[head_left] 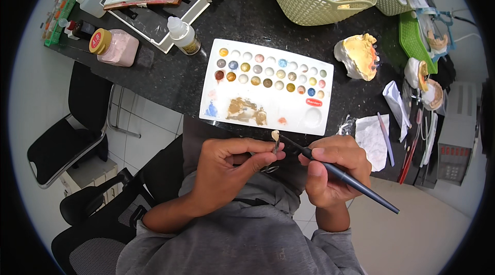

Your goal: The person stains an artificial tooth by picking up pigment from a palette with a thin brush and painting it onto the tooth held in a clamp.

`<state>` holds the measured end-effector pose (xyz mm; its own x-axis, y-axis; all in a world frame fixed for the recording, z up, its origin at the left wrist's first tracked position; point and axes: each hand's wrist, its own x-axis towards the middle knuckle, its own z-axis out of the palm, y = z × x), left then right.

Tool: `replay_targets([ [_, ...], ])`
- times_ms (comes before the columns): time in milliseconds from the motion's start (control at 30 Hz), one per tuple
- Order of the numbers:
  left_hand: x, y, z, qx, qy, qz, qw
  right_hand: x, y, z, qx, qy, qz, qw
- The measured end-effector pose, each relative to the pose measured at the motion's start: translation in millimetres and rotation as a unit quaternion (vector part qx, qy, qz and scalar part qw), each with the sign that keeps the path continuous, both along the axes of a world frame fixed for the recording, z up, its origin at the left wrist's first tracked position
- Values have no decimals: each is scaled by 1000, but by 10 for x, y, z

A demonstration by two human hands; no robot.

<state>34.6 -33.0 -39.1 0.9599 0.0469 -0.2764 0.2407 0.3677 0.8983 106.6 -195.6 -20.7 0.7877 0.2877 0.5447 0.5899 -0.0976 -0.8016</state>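
My left hand (227,164) is closed on a slim metal clamp, its finger loops (269,170) showing below the fingers. At the clamp's tip sits a small cream-coloured dental crown (275,135). In my right hand (340,169) is a dark blue fine brush (361,188), pinched like a pen. The brush's thin tip points left at the crown; whether they touch I cannot tell. Just beyond both hands lies a white palette (296,112) with rows of coloured wells and brown, blue and pink smears along its near part.
Right of the palette stands a plaster tooth model (357,57), with crumpled white paper (370,141) nearer me. Slim tools, including a red-handled one (410,159), lie at the right edge. A basket (319,13) stands behind; a dropper bottle (183,37) and pink powder jar (118,48) stand left.
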Motion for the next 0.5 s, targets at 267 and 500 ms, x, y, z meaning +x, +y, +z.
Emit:
replay_targets([
  [267,5,11,8,0,1,-5,1000,-16,-7,8,11,25,-6,1000],
  [500,6,17,12,6,1,-9,1000,-10,-22,4,-3,35,2,999],
])
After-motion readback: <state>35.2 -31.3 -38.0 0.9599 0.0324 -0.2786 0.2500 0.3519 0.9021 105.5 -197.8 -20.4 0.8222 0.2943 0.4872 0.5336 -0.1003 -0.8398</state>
